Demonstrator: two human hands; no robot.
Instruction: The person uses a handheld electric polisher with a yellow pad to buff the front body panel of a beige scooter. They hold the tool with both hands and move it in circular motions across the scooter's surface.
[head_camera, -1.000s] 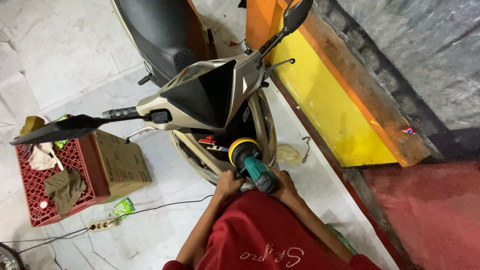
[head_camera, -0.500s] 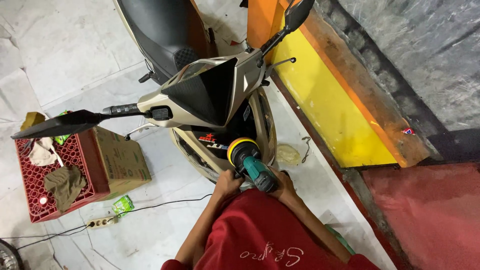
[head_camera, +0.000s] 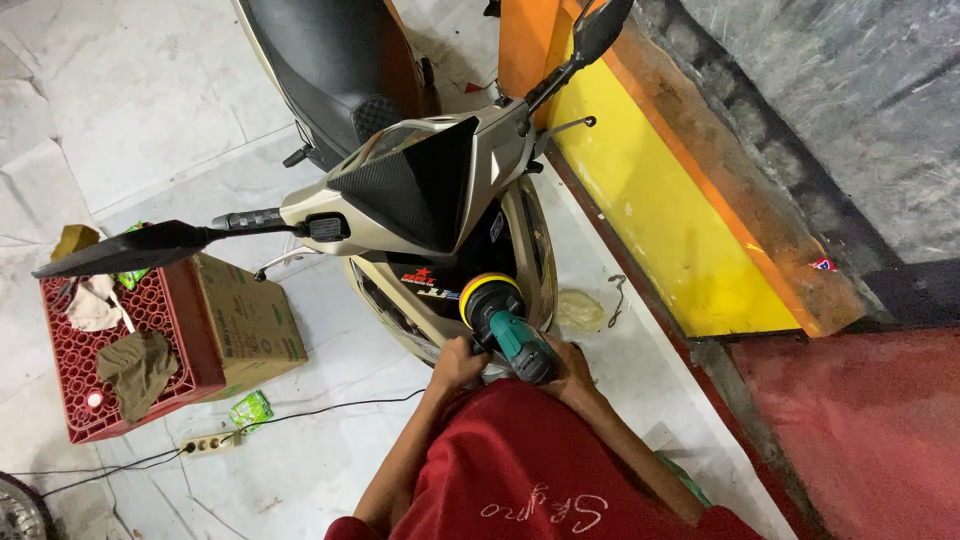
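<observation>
- my left hand is closed around the side of the polisher, fingers curled on its near end.
- my right hand grips the green body of the polisher from the other side, wrapped shut on it.
- the polisher is a green and black power tool with a round yellow pad at its front; it sits between my two hands, tilted up and away from me.
- the yellow pad is pressed against the cream front panel of the scooter, low down beneath the headlight nose, next to a red and black sticker.
- my red shirt fills the bottom of the view, with both forearms reaching out of it toward the tool.
- the scooter stands just ahead of me, its dark nose pointing my way, black seat further off, handlebars and mirrors spread to both sides.
- a crumpled pale cloth lies on the floor just right of the front wheel.
- off to my left, a cardboard box sits touching a red plastic crate that holds rags.
- a power strip with a black cable lies on the white floor near the crate, and a small green packet is beside it.
- to my right runs a yellow and orange wall.
</observation>
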